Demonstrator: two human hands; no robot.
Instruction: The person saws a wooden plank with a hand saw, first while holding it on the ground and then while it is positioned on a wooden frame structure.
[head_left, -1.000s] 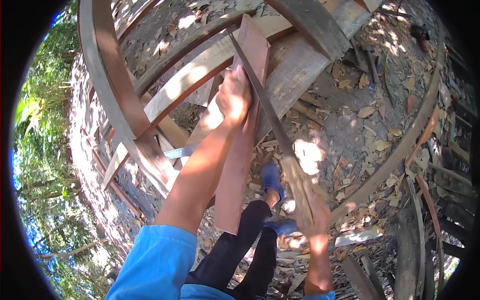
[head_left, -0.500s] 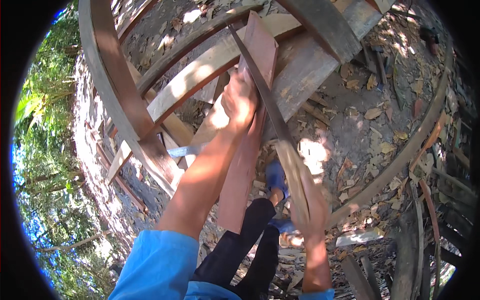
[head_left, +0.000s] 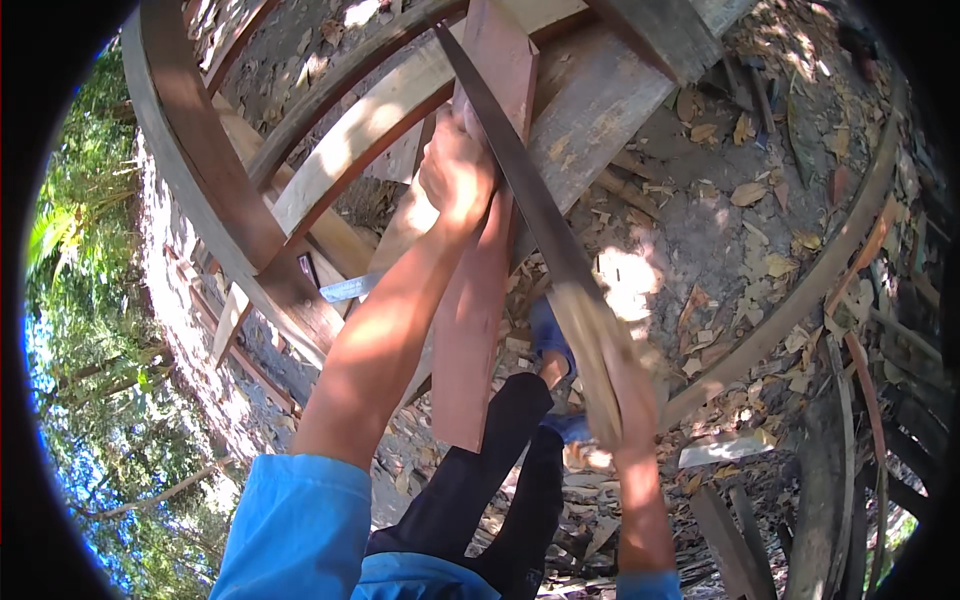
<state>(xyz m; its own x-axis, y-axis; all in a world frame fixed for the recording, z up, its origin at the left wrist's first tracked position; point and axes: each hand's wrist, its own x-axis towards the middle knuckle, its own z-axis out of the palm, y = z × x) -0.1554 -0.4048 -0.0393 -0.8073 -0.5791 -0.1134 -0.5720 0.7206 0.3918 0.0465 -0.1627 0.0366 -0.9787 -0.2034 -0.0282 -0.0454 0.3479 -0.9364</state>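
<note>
Since half a second ago, the view has shifted so that the reddish board (head_left: 467,320) now runs past the upper edge of the frame, and the right hand (head_left: 632,405) sits slightly farther from the left hand (head_left: 458,170); both grips are unchanged.

Curved timbers (head_left: 205,140) of thick, sawn wood, grey on the weathered faces and brown on the shaded ones, cross beyond and left of the left hand. A wide plank (head_left: 600,130), flat and scuffed, lies on the far right side of that hand. Smooth and straight-edged, the reddish board extends beneath the left hand, its near end well left of the right hand. A long-bladed tool (head_left: 560,240), dark and tapering, passes just right of the left hand and over the board; whether its edge touches the wood cannot be told. The right hand is closed around its pale wooden handle. The left hand is closed at the board's left edge, with some fingertips hidden. A flat pale strip (head_left: 348,287) lies to the left, behind the left forearm.

Outdoor ground (head_left: 720,165), grey-brown soil with sunlit patches, surrounds both hands. Green foliage (head_left: 85,250) stands far left of the left hand. Dry leaves (head_left: 748,193) and wood chips litter the soil beyond the right hand.
</note>
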